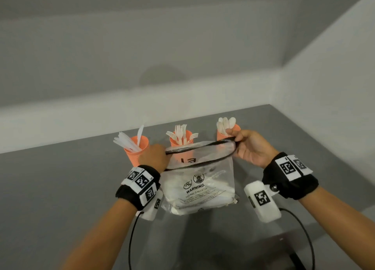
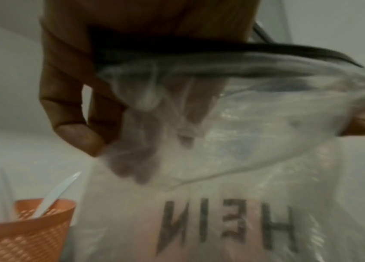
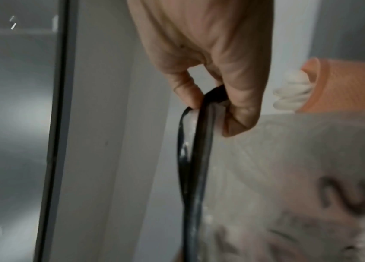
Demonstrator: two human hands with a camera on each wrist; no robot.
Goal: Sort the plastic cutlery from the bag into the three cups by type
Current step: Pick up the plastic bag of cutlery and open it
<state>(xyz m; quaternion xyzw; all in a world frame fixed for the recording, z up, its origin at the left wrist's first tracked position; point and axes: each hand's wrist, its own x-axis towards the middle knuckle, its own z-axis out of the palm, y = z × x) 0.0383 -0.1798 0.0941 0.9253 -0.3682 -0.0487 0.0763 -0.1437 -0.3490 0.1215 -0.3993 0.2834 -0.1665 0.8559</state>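
A clear plastic bag (image 1: 199, 186) with a black zip rim and white cutlery inside stands on the grey table. My left hand (image 1: 155, 155) pinches the rim's left end, with fingers (image 2: 132, 166) inside the bag (image 2: 221, 195). My right hand (image 1: 246, 146) pinches the rim's right end (image 3: 208, 101). Behind the bag stand three orange cups: the left cup (image 1: 136, 151) holds knives, the middle cup (image 1: 181, 140) forks, the right cup (image 1: 221, 134) spoons. The knife cup (image 2: 24, 230) and the spoon cup (image 3: 345, 85) show in the wrist views.
The grey table (image 1: 60, 188) ends at a white wall ledge (image 1: 101, 111) behind the cups and a wall on the right. Black cables (image 1: 132, 239) hang from my wrist bands near the table's front.
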